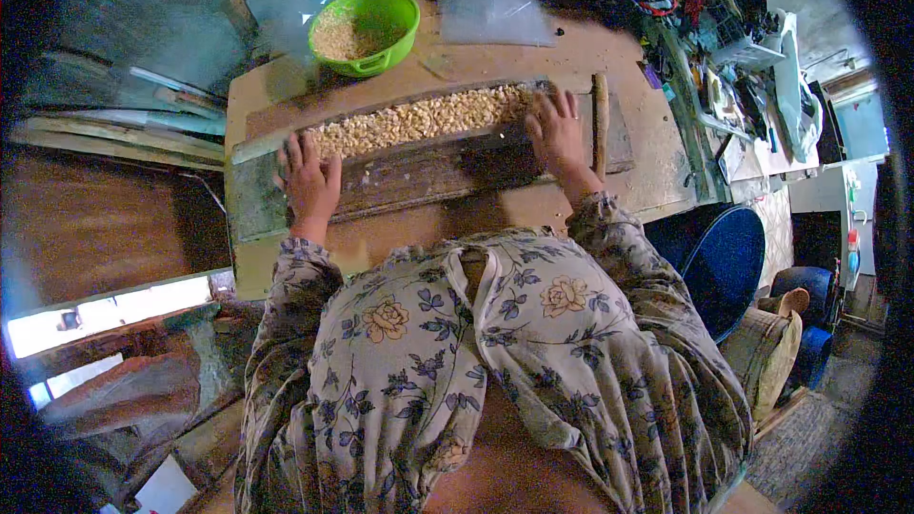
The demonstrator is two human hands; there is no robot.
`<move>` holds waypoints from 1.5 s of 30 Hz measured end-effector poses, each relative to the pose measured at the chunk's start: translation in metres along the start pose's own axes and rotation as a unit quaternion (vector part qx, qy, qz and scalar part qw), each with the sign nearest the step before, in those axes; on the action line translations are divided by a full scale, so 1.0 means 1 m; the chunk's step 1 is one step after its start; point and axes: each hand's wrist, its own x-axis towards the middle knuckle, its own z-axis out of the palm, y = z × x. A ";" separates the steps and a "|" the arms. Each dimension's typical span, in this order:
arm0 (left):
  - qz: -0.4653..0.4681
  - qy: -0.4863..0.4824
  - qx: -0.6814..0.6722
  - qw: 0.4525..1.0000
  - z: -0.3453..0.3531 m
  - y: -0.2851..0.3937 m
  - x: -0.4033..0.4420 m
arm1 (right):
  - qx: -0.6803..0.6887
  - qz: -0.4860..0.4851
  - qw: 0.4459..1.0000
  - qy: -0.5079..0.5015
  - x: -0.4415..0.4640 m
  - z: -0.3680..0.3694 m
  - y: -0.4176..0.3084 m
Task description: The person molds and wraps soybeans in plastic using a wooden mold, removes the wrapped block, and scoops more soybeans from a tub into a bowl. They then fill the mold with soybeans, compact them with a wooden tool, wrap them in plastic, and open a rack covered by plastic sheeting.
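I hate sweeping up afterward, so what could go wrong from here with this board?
Perhaps two things. The pale pieces between the left hand and right hand could scatter off the wooden board; a few lie loose, apart from the heap. The wooden stick beside the right hand might roll if knocked.

Kernels (419,121) pale gold; board (447,168) dark brown. Bowl (388,59) bright lime green, table (600,48) tan. Shirt (409,352) shows peach roses, blue-grey leaves on off-white.
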 end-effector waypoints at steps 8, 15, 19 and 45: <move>0.011 -0.018 0.133 0.991 -0.014 0.028 -0.005 | 0.099 -0.054 0.993 0.036 -0.001 -0.001 0.028; 0.028 -0.015 0.149 0.988 -0.016 0.036 -0.007 | -0.019 0.085 0.996 0.022 0.007 -0.009 0.008; 0.032 -0.019 0.145 0.989 -0.018 0.040 -0.006 | -0.024 0.191 0.981 -0.007 0.007 0.004 0.027; 0.046 -0.017 0.139 0.989 -0.017 0.049 -0.004 | -0.063 0.184 0.970 -0.143 0.070 -0.045 -0.011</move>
